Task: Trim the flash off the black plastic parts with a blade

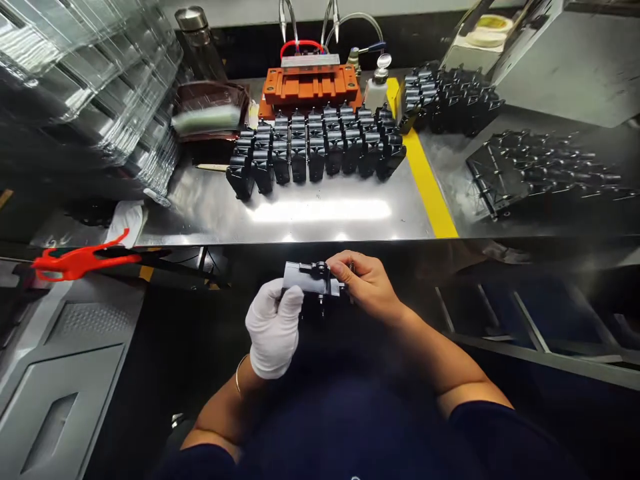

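Observation:
My left hand [274, 327], in a white glove, is closed around one end of a black moulded part [309, 280] with a smooth, shiny face. The part is held up in front of my body, just off the bench's front edge. My bare right hand [367, 283] pinches at the part's other end with thumb and forefinger. Whether a small piece sits between those fingertips is hidden. Beyond them on the bench stand rows of similar black parts [316, 150]. An orange fixture [310, 87] stands behind the rows.
A yellow tape strip [430, 193] crosses the metal bench [320, 217]. More black parts [545, 163] lie on the right. Clear plastic trays [90, 80] are stacked at left, near a flask [200, 40]. A red-handled tool [83, 262] juts out at the bench's left front, above a grey lid [65, 387].

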### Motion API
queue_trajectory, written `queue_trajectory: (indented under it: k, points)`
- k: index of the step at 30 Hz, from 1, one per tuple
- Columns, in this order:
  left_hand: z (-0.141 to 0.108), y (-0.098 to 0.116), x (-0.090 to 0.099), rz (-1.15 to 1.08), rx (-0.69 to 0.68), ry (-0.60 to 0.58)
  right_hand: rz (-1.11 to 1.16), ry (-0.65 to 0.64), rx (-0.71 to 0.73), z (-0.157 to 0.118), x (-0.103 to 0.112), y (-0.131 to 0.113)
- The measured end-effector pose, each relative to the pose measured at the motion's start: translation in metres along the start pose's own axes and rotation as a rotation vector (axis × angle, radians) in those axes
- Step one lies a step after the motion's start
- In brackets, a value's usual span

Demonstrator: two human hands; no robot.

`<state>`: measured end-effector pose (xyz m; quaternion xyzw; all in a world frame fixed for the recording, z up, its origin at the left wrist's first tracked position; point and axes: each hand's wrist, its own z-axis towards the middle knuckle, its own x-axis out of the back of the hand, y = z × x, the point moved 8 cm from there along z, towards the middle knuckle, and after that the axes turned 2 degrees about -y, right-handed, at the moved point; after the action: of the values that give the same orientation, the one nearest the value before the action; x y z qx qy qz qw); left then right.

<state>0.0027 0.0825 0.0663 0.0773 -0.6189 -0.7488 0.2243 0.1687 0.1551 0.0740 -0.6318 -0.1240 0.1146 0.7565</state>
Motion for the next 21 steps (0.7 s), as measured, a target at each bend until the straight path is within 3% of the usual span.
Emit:
queue_trajectory:
  k: [7,11,15,18,21]
  points:
    - [-0.007,0.011,0.01,-0.05,0.013,0.076,-0.037,-0.119,0.05,-0.002,-0.006,-0.008]
    - [-0.003,0.002,0.008,-0.053,0.166,-0.12,-0.19,-0.122,0.148,-0.005,0.003,-0.014]
    - [-0.007,-0.006,0.003,-0.021,0.277,-0.362,-0.334,-0.406,0.297,-0.013,-0.006,-0.024]
    - [-0.01,-0.008,0.002,-0.019,0.308,-0.43,-0.391,-0.567,0.352,-0.022,-0.013,-0.025]
    - [-0.011,-0.012,0.002,-0.025,0.351,-0.445,-0.454,-0.614,0.412,-0.03,-0.017,-0.024]
